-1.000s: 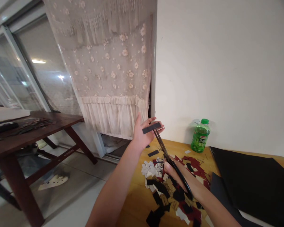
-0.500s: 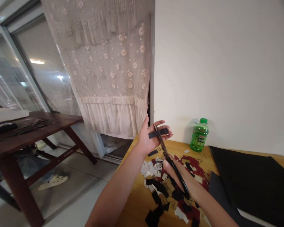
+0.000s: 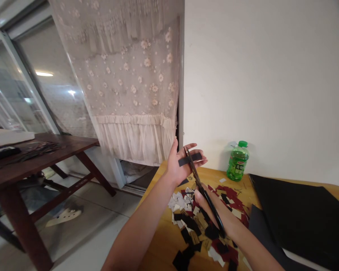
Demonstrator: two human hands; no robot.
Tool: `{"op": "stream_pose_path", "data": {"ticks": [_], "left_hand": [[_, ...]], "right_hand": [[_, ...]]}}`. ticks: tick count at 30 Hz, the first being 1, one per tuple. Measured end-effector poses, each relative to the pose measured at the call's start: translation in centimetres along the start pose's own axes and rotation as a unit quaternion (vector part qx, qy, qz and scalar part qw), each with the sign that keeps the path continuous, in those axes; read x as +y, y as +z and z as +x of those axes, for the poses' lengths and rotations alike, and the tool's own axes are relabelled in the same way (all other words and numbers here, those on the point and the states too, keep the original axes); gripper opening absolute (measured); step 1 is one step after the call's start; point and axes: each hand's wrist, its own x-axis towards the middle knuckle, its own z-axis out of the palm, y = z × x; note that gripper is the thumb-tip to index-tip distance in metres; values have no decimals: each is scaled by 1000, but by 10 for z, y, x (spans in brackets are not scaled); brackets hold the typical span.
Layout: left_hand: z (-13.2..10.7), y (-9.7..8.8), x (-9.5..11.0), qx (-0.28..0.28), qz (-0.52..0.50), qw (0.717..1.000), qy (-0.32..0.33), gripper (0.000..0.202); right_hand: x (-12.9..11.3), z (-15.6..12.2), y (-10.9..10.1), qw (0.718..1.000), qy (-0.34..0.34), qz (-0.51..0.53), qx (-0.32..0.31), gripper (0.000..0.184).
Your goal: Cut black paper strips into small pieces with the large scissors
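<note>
My left hand point(image 3: 177, 165) is raised over the table's far left corner, palm toward me, thumb up and fingers stretched out. A short black paper strip point(image 3: 184, 161) lies across its fingers, held there; how the fingers grip it is partly hidden. My right hand point(image 3: 206, 201) is closed around the black handles of a pair of scissors point(image 3: 197, 180). The long blades point up and left and cross in front of the strip. Below both hands spreads a pile of small cut pieces point(image 3: 197, 222) in white, black, red and tan.
A green-capped bottle of green liquid point(image 3: 238, 162) stands by the wall. Large black sheets point(image 3: 305, 210) cover the right of the wooden table point(image 3: 162, 226). At left are a dark red table point(image 3: 73, 145), a lace curtain point(image 3: 135, 86) and someone's shoe point(image 3: 64, 217).
Very little differs. My left hand and the black strip have shifted slightly to the right, while the scissors stay across the strip in my right hand.
</note>
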Motion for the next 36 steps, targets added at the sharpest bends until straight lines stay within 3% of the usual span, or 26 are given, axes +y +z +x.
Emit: {"op": "stream_pose_path", "data": {"ticks": [36], "left_hand": [[-6, 6, 4, 7, -13, 1000, -16, 63]], "right_hand": [[-7, -3, -2, 1000, -17, -7, -8, 34]]}}
